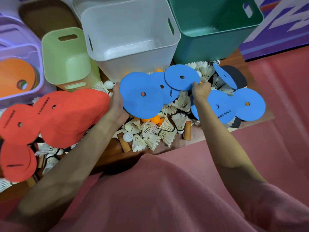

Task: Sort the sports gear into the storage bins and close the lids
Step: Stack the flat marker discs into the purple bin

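Observation:
My left hand [117, 102] grips a large blue disc [140, 96] by its left edge, with a second blue disc [168, 91] tucked behind it. My right hand [199, 91] pinches the lower edge of another blue disc [181, 77], lifted above the pile. More blue discs [234, 106] lie to the right, and one [224, 76] leans on a black paddle. Several red discs [55, 118] spread at the left. White shuttlecocks [150, 133], orange balls [155, 118] and white balls [127, 136] lie heaped underneath.
Four open bins stand behind the pile: a purple one [33, 52] holding coloured discs, a light green one [66, 52], a white one [130, 29] and a dark green one [217, 22]. A brown lid [45, 15] lies at the back left. Wooden paddle handles [187, 130] stick out.

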Action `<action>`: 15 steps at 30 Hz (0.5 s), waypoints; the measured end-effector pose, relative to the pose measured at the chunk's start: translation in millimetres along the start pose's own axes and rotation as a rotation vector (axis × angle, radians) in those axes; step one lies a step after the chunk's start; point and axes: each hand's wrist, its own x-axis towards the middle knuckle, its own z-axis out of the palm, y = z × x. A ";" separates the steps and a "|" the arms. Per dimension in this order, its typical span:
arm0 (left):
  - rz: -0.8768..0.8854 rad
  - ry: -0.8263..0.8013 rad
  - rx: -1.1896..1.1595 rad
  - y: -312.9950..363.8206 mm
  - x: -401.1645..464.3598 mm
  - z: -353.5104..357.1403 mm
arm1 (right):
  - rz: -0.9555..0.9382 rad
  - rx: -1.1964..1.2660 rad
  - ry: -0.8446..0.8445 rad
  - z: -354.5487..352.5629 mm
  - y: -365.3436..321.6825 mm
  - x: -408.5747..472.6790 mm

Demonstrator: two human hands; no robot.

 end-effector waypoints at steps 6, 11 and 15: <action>0.013 0.019 -0.009 4.3 -1.9 -4.7 | 0.117 0.300 -0.051 -5.0 -12.5 -5.1; 0.017 0.034 -0.067 6.7 -3.8 -12.5 | -0.032 0.275 -0.183 -10.3 -25.5 -22.0; 0.038 0.076 -0.089 7.3 -6.1 -22.2 | -0.197 0.389 -0.192 -16.6 -31.0 -68.2</action>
